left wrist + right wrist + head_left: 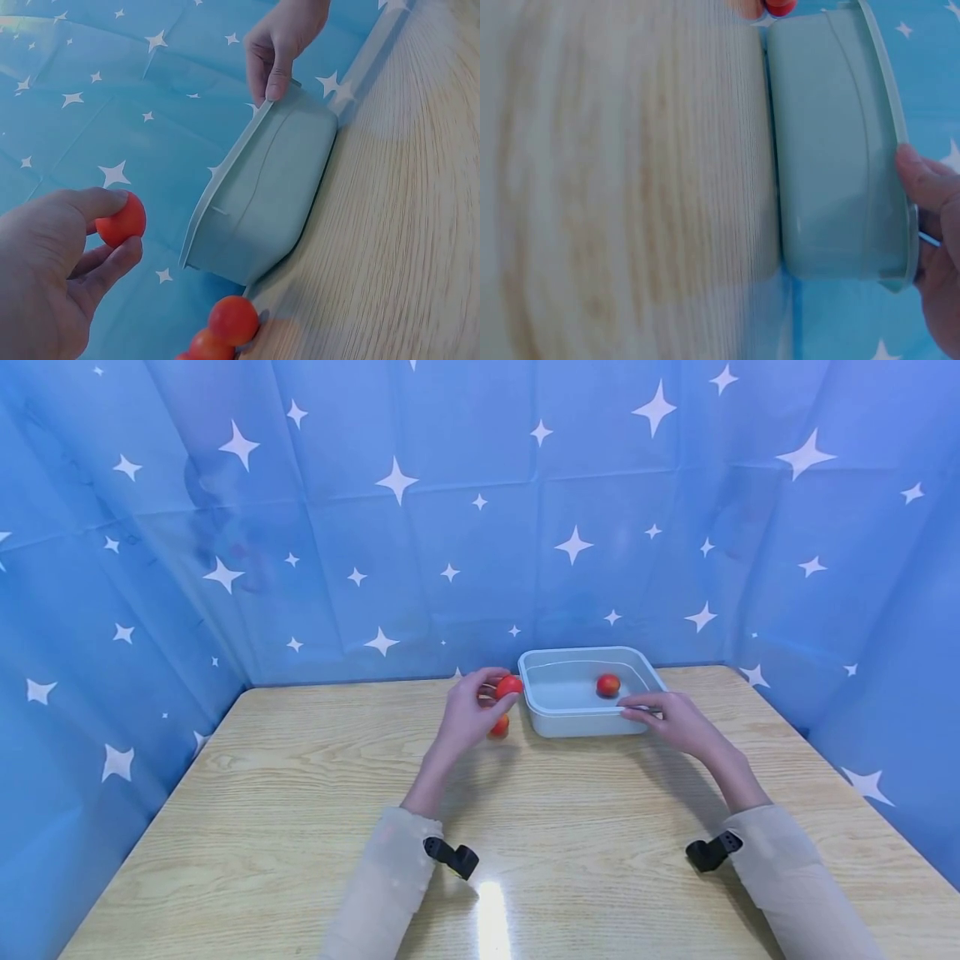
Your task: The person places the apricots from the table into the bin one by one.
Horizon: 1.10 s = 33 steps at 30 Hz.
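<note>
My left hand (468, 708) pinches a small red tomato (509, 686) between thumb and fingers, raised beside the left rim of a pale blue-green plastic container (581, 724). Inside the container lies another tomato (608, 685). On the table below the left hand is a tomato (499, 725), partly hidden by that hand; the left wrist view shows several loose tomatoes (234, 320) close together there. At the container's front right corner, my right hand (678, 722) grips the rim, its thumb (915, 169) on the outer side.
The container stands near the far edge of a light wood-grain table (300, 827). Behind and at both sides hangs a blue curtain (465, 527) with white stars. A black wrist camera (452, 857) sits on the left sleeve, another camera (712, 852) on the right.
</note>
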### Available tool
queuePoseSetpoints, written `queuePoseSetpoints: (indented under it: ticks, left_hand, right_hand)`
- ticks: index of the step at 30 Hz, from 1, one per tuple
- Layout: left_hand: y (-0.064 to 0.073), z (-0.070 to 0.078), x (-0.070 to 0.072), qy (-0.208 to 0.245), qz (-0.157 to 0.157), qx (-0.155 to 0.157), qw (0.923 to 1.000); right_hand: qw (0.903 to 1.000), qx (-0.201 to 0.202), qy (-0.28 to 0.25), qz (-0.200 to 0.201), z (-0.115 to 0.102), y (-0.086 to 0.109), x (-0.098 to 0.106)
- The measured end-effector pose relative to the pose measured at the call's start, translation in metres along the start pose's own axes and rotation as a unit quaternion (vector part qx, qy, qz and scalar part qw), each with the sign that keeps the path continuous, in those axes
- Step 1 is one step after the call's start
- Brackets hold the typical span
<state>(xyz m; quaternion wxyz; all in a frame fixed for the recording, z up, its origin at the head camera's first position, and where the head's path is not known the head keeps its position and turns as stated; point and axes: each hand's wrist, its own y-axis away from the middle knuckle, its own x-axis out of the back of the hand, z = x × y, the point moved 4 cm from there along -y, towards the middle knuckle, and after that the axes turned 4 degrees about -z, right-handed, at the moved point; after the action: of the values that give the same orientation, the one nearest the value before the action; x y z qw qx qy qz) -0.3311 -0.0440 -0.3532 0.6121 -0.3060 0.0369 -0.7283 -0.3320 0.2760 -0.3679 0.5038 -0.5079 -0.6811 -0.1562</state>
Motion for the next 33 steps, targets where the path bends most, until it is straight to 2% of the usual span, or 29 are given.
queuePoseSetpoints:
  ticks: [13, 21, 28, 33]
  left_hand:
    - [-0.006, 0.006, -0.014, 0.015, 0.015, -0.009, 0.9997]
    - [-0.009, 0.005, -0.028, 0.009, 0.004, 0.006, 0.9999]
    - [-0.014, 0.005, -0.040, -0.005, -0.003, -0.003, 1.0000]
    - [-0.016, 0.004, -0.047, -0.017, -0.008, 0.004, 0.9998]
  right_hand:
    - [1.0000, -0.005, 0.005, -0.003, 0.004, -0.001, -0.002]
    - [1.0000, 0.003, 0.002, 0.003, 0.003, -0.001, -0.003]
    - [1.0000, -0.001, -0.004, -0.003, 0.002, -0.001, -0.002]
    - [0.9999, -0.005, -0.007, -0.006, 0.003, -0.001, -0.002]
